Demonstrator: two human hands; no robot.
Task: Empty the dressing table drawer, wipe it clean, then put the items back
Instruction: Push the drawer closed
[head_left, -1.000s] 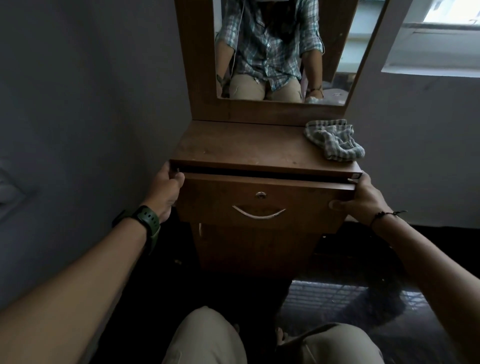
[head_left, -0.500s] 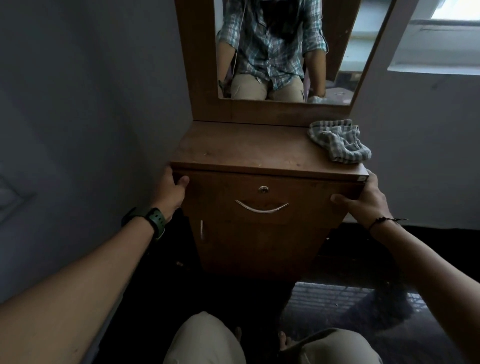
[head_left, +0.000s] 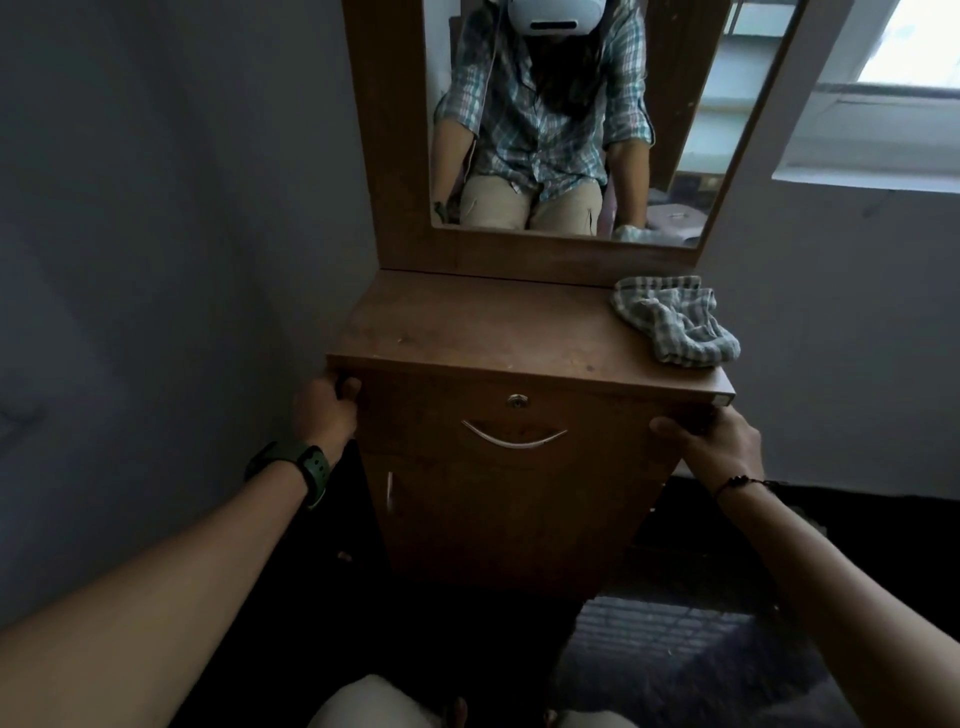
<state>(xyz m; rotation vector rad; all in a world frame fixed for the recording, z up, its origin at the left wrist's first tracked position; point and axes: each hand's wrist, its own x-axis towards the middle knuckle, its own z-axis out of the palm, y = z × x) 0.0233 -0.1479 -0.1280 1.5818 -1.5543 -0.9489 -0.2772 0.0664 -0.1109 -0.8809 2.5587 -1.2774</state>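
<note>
My knees (head_left: 363, 701) are at the bottom of the view, and both arms are stretched out to the dressing table (head_left: 467, 332). There's a green watch (head_left: 306, 470) on my left wrist and a thin dark bracelet (head_left: 740, 480) on my right.

My left hand (head_left: 324, 410) is curled around the left edge of the drawer (head_left: 514, 415), thumb tucked up right under the tabletop lip. My right hand (head_left: 711, 441) grips the drawer's right edge the same way, thumb flat across the front and the other fingers wrapped round the side, out of sight. The drawer sits flush in the cabinet, with its curved metal handle (head_left: 511, 439) and small keyhole (head_left: 518, 400) between my hands. Below it is the cabinet door (head_left: 509, 519).

On the tabletop, back right corner, there's a crumpled checked cloth (head_left: 675, 325), partly hanging over the right edge. Behind that is the mirror (head_left: 561, 130), showing my plaid shirt, beige trousers and a white headset.
</note>
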